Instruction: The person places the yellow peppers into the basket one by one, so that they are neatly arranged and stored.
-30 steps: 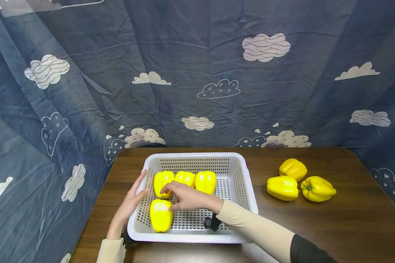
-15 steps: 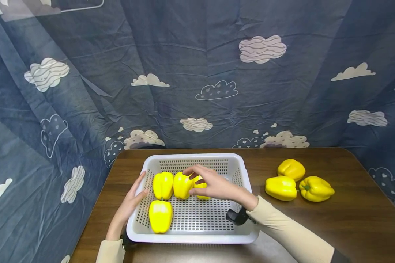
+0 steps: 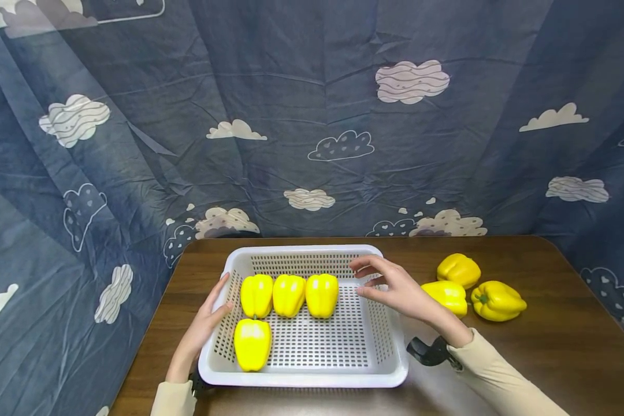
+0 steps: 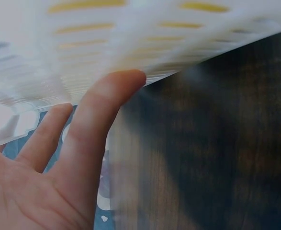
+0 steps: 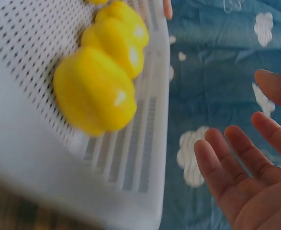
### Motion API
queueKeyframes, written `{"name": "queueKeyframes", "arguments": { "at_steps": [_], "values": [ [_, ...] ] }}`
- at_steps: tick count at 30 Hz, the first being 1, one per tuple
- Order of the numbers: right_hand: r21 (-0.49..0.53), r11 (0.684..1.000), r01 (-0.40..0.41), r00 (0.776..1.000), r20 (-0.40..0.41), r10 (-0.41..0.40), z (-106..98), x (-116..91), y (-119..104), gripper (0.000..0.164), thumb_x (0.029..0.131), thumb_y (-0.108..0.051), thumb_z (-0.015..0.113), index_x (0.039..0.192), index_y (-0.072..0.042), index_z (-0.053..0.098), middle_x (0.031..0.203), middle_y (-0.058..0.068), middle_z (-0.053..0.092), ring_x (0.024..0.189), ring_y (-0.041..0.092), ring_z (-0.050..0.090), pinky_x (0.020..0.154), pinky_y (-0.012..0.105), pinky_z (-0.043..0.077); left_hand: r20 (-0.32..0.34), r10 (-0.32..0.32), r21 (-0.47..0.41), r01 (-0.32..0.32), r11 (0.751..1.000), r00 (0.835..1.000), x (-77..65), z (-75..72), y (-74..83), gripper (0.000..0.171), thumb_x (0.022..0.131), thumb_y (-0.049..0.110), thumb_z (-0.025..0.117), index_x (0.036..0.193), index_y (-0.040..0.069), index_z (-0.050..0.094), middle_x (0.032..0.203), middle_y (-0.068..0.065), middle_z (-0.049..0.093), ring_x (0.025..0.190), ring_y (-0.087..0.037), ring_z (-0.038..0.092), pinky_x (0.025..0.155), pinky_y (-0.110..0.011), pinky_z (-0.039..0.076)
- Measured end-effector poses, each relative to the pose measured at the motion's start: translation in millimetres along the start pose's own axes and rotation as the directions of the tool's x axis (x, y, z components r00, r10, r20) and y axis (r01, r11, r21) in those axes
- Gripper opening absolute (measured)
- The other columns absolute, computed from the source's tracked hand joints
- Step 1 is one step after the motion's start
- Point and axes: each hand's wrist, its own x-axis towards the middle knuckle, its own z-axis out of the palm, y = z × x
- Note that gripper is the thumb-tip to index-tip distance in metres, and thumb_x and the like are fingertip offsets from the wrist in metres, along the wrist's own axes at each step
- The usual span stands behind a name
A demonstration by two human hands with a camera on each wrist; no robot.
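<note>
A white perforated plastic basket [image 3: 301, 379] holds several yellow bell peppers: a row of three with a left one [image 3: 256, 296], a middle one [image 3: 289, 295] and a right one [image 3: 322, 296], plus a front one [image 3: 252, 344] at the near left. My left hand [image 3: 204, 326] rests against the basket's left side, its fingers fairly straight; in the left wrist view the thumb [image 4: 90, 124] touches the slotted wall. Over the basket's right rim hovers my right hand [image 3: 397, 289], holding nothing, its fingers loosely bent. The right wrist view shows its fingers [image 5: 245, 153] spread apart.
On the wooden table [image 3: 551, 358], right of the basket, lie three more yellow bell peppers: a back one [image 3: 459, 270], a front one [image 3: 449, 297] partly behind my right forearm, and a right one [image 3: 498, 301]. A blue cloud-patterned curtain [image 3: 312, 115] hangs behind the table.
My right hand has moved right, from above the peppers at the basket's left to its right rim, uncovering the row of peppers. The left hand has stayed at the basket's left side.
</note>
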Motion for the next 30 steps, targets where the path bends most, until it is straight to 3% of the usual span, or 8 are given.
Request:
{"name": "queueKeyframes", "arguments": {
  "at_steps": [8, 14, 20, 25, 30],
  "values": [
    [-0.031, 0.994, -0.109, 0.987, -0.121, 0.104, -18.9, -30.8, 25.8, 0.040, 0.089, -0.014, 0.069, 0.125, -0.005, 0.054, 0.121, 0.012, 0.059, 0.106, 0.030, 0.060, 0.087, 0.045, 0.051, 0.004, -0.020, -0.018, 0.020, 1.000, 1.000, -0.7, 0.3, 0.3, 0.062, 0.100, 0.015, 0.045, 0.154, 0.026, 0.016, 0.158, -0.015, 0.007, 0.135, -0.049, 0.023, 0.091, -0.064, 0.040],
    [-0.059, 0.991, -0.118, 0.977, -0.184, 0.106, -27.5, -48.9, 43.9, 0.037, 0.089, -0.010, 0.067, 0.122, 0.000, 0.055, 0.118, 0.017, 0.060, 0.101, 0.034, 0.062, 0.083, 0.035, 0.053, 0.001, -0.022, -0.014, 0.022, 1.000, 1.000, -1.1, 0.5, 1.2, 0.062, 0.100, 0.015, 0.045, 0.154, 0.026, 0.016, 0.158, -0.014, 0.008, 0.135, -0.049, 0.023, 0.090, -0.065, 0.040],
    [-0.076, 0.981, -0.179, 0.960, -0.230, 0.158, -30.1, -62.2, 52.2, 0.036, 0.090, -0.015, 0.068, 0.121, -0.001, 0.056, 0.118, 0.016, 0.061, 0.105, 0.035, 0.057, 0.085, 0.043, 0.053, -0.006, -0.029, -0.014, 0.029, 0.999, 1.000, -3.4, 0.5, 2.3, 0.062, 0.100, 0.017, 0.045, 0.154, 0.027, 0.016, 0.158, -0.014, 0.008, 0.135, -0.049, 0.024, 0.089, -0.064, 0.042],
    [-0.108, 0.978, -0.177, 0.952, -0.269, 0.143, -27.7, -70.6, 61.2, 0.034, 0.088, -0.009, 0.069, 0.119, 0.000, 0.057, 0.114, 0.017, 0.062, 0.104, 0.028, 0.058, 0.081, 0.034, 0.054, -0.007, -0.025, -0.014, 0.025, 1.000, 1.000, -3.9, 0.6, 2.6, 0.062, 0.100, 0.017, 0.046, 0.154, 0.026, 0.016, 0.158, -0.014, 0.008, 0.135, -0.048, 0.024, 0.090, -0.064, 0.041],
    [-0.120, 0.970, -0.212, 0.939, -0.300, 0.168, -30.2, -78.5, 68.4, 0.038, 0.088, -0.010, 0.069, 0.122, 0.001, 0.056, 0.116, 0.018, 0.060, 0.105, 0.030, 0.057, 0.082, 0.044, 0.053, -0.001, -0.027, -0.019, 0.027, 0.999, 1.000, -2.1, 0.7, 2.1, 0.062, 0.100, 0.017, 0.046, 0.154, 0.027, 0.016, 0.158, -0.014, 0.008, 0.135, -0.048, 0.024, 0.090, -0.064, 0.041]
  ]
}}
